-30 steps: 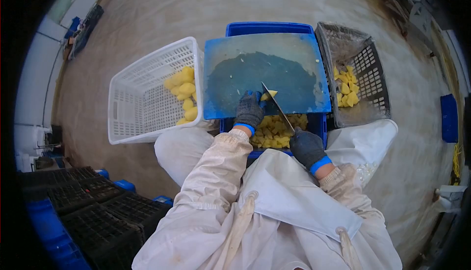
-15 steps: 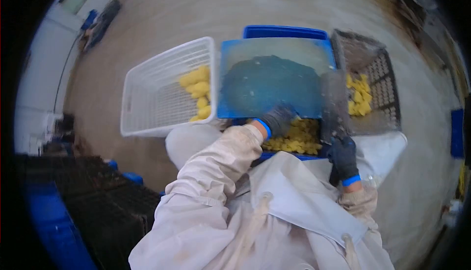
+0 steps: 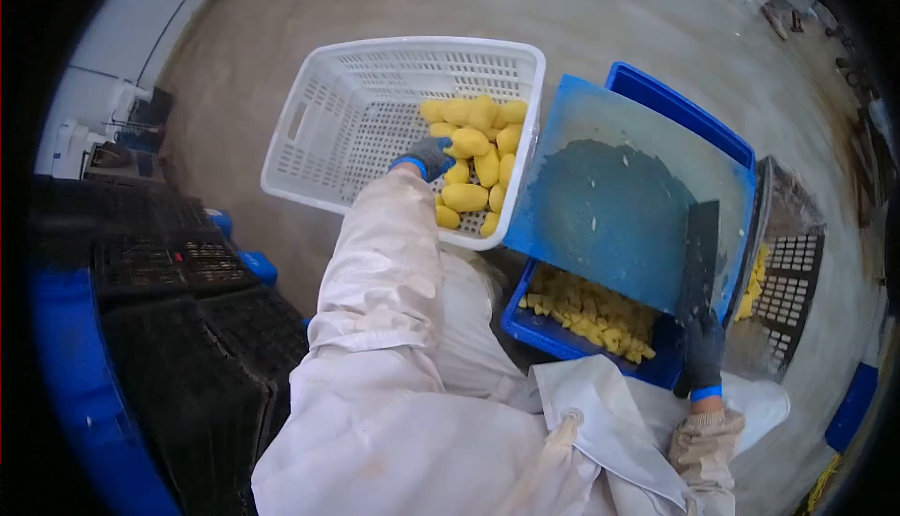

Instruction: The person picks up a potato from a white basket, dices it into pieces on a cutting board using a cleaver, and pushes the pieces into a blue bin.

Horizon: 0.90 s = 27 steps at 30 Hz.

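My left hand (image 3: 427,157), in a dark glove with a blue cuff band, reaches into the white slotted crate (image 3: 314,155). Its fingers are curled against the end of a peeled yellow potato (image 3: 468,143). Several more peeled potatoes (image 3: 466,197) lie along the crate's right side. My right hand (image 3: 701,352), gloved alike, grips the handle of a broad-bladed knife (image 3: 701,249). The blade rests on the right part of a wet blue cutting board (image 3: 600,207). Below the board's near edge, a blue bin (image 3: 539,333) holds cut yellow chunks (image 3: 600,319).
A dark slotted crate (image 3: 790,282) with yellow pieces (image 3: 753,282) stands right of the board. The blue bin's far rim (image 3: 684,108) shows behind the board. Stacked black crates (image 3: 187,329) and a blue container (image 3: 103,422) are at left. Wet floor (image 3: 600,10) surrounds the work.
My left hand has moved from the board's near edge into the white crate, onto a potato. The view has turned left. The knife now lies more plainly in sight on the board.
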Each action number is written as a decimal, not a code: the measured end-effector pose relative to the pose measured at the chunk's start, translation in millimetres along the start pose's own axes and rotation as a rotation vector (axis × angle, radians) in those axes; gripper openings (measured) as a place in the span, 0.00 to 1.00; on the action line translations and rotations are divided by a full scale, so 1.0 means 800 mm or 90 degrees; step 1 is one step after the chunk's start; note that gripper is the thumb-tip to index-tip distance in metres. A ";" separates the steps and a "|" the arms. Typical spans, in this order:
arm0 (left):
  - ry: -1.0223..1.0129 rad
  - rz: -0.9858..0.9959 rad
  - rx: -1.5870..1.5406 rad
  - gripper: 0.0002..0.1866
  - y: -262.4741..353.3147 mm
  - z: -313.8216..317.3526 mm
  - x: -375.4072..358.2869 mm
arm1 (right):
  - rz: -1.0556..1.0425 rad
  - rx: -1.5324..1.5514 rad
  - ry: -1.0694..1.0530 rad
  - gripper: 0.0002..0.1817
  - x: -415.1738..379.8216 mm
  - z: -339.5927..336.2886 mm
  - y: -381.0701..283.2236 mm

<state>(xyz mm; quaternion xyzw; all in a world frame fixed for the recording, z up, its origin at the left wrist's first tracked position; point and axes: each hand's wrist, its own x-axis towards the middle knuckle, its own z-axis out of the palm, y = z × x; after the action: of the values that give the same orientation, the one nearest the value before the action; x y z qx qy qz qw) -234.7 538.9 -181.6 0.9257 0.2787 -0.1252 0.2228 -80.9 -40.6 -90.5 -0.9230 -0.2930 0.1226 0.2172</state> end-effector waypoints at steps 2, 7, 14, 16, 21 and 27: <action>-0.146 -0.031 -0.066 0.27 -0.064 0.065 0.035 | 0.029 0.043 -0.008 0.16 0.004 0.002 -0.006; -0.248 0.012 0.128 0.37 -0.076 0.185 0.081 | -0.016 -0.088 0.007 0.15 -0.014 0.009 0.018; -0.064 -0.115 0.485 0.08 0.009 0.248 0.067 | 0.402 0.171 -0.052 0.12 -0.006 -0.005 -0.023; -0.034 -0.131 0.372 0.08 -0.006 0.246 0.073 | 0.385 0.158 -0.040 0.12 -0.003 -0.005 -0.026; -0.218 -0.157 0.188 0.39 0.018 0.134 0.050 | 0.284 0.139 -0.051 0.13 0.010 -0.015 -0.046; -0.269 -0.099 -0.862 0.25 0.068 -0.050 -0.016 | 0.213 0.122 -0.027 0.18 -0.010 0.014 0.013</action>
<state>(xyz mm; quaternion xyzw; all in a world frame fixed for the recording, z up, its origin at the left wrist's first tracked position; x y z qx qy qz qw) -209.5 511.5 -123.7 0.5176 0.3112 -0.1171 0.7884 -85.7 -49.3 -104.6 -0.9312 -0.1271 0.2035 0.2743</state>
